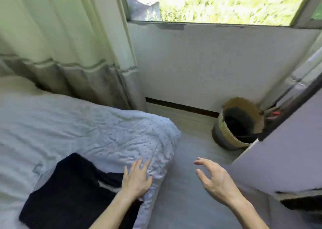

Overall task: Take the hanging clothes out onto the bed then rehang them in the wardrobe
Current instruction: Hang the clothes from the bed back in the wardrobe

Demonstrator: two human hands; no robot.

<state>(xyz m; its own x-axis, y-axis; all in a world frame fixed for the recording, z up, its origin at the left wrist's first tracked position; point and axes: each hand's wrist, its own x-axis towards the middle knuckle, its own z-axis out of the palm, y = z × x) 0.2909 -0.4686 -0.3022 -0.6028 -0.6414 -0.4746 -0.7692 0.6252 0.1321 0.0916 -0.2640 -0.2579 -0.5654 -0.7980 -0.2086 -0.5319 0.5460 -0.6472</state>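
Note:
A dark navy garment [69, 188] lies flat on the bed [78, 127], near its foot corner, on a pale dotted cover. My left hand [137, 178] hovers or rests at the garment's right edge, fingers spread and straight, holding nothing. Over the floor to the right, my right hand [214, 178] is empty, its fingers loosely curved. The pale wardrobe door [282, 152] stands open at the right edge; the wardrobe's inside is out of view.
A woven basket [238, 122] with dark contents stands on the floor in the corner by the wardrobe door. A long pale curtain [69, 45] hangs behind the bed. A window [217, 2] sits above the white wall. Grey floor [188, 185] runs between bed and wardrobe.

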